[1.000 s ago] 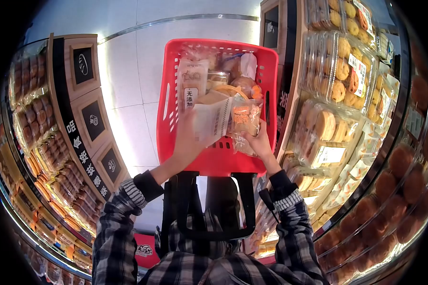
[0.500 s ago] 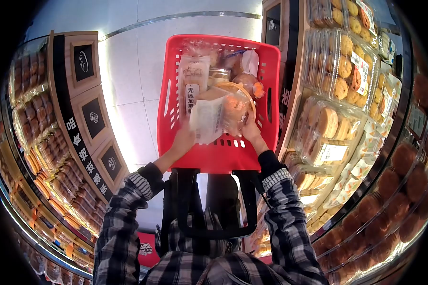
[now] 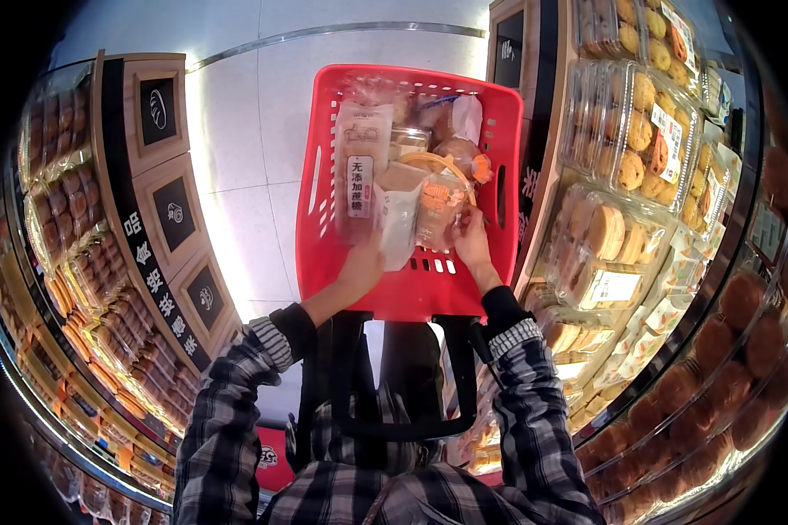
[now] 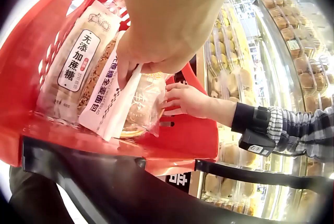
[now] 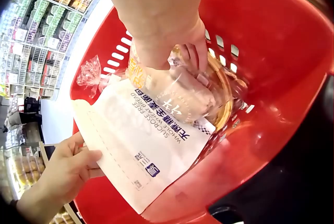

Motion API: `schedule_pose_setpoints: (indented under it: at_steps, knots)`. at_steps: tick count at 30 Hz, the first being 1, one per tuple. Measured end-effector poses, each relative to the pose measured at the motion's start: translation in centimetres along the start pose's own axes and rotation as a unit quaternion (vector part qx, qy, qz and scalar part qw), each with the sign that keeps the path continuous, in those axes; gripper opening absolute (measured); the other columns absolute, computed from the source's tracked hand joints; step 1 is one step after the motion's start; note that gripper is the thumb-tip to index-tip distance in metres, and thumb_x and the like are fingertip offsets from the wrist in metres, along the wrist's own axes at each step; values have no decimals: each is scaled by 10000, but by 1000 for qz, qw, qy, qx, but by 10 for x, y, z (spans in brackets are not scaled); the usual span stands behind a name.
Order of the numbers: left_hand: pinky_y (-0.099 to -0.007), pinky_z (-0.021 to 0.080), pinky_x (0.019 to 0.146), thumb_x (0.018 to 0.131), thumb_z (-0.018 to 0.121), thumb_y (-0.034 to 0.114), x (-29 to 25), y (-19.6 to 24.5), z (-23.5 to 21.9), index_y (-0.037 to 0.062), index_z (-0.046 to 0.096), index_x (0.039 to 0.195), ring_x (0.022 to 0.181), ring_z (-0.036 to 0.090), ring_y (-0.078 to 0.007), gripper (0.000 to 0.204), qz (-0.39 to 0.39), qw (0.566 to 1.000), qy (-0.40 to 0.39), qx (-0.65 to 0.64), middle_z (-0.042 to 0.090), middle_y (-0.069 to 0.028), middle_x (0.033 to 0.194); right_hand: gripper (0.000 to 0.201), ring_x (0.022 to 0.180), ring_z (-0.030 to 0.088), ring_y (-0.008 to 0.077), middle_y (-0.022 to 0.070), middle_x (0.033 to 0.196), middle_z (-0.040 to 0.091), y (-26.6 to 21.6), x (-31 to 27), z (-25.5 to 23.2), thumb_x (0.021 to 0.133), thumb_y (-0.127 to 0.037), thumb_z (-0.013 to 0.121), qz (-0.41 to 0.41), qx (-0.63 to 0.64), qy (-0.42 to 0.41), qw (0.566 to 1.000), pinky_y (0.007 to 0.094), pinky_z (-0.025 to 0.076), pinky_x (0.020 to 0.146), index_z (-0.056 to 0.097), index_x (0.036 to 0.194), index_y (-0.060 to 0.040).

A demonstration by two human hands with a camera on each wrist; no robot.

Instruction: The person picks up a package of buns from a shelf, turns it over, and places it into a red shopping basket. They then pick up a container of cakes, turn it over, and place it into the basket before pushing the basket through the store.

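Observation:
In the red shopping basket (image 3: pixel 381 297), my left hand (image 3: pixel 362 265) pinches the edge of a white paper bag of whole wheat bread (image 5: pixel 146 148), thumb on one face. My right hand (image 3: pixel 473 245) grips the top right side of a clear plastic bread bag (image 5: pixel 182 96) with orange print. That clear bag leans right beside the white one, overlapping it in the right wrist view. Left of both lies a long bread pack (image 4: pixel 78 59) with a black-framed label. A round orange-brown rim (image 5: pixel 222 91) shows behind the clear bag.
Further packs fill the basket's far end, among them a clear tub (image 3: pixel 409 138) and an orange-tied bag (image 3: pixel 464 156). The black basket handle (image 3: pixel 403 429) hangs toward my body. Shelves with boxed pastries (image 3: pixel 635 131) stand close on the right, a bread display (image 3: pixel 61 210) on the left.
The white bread bag has turned from broad side up to a narrower, steeper stance. My right hand has brought the clear bag slightly left and farther into the basket, beside it.

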State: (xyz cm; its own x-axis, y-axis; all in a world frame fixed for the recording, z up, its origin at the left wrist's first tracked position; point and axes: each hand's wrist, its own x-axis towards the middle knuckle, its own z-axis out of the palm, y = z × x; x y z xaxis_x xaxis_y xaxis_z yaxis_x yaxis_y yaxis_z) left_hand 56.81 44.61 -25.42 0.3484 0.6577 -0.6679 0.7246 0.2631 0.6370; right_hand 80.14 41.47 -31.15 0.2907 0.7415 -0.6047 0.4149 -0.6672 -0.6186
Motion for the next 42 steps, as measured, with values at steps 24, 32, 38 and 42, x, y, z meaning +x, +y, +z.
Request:
schedule_pose_setpoints:
  at_steps: [24, 32, 38, 42]
  knots:
    - [-389, 442, 842, 793, 541, 154, -3, 6, -65, 14, 362, 1216, 1022, 524, -350, 480, 5, 999, 30, 37, 514, -221, 1129, 355, 737, 585, 204, 141, 870, 571, -52, -50, -41, 797, -72, 542, -59, 6, -49, 997, 312, 474, 662, 427, 1126, -8]
    - [-360, 448, 831, 796, 531, 197, -47, 56, -69, -4, 438, 1183, 937, 563, -282, 446, 125, 992, -14, 11, 517, -182, 1125, 222, 818, 601, 227, 126, 876, 600, -94, -160, -93, 784, -139, 583, -189, -43, -213, 958, 322, 473, 742, 560, 973, -25]
    - [-358, 466, 801, 799, 557, 173, -62, 84, -75, 8, 415, 1185, 925, 578, -278, 444, 167, 984, -29, 54, 564, -167, 1060, 229, 876, 560, 252, 99, 903, 577, -91, -237, -131, 712, -108, 577, -215, -20, -388, 896, 356, 441, 771, 581, 938, -71]
    - [-354, 473, 791, 802, 555, 163, -68, 102, -82, 13, 398, 1196, 923, 582, -276, 450, 165, 983, -45, 72, 573, -162, 1052, 340, 926, 544, 289, 123, 928, 570, -118, -278, -156, 667, -102, 613, -181, -163, -414, 877, 367, 434, 792, 541, 997, -68]
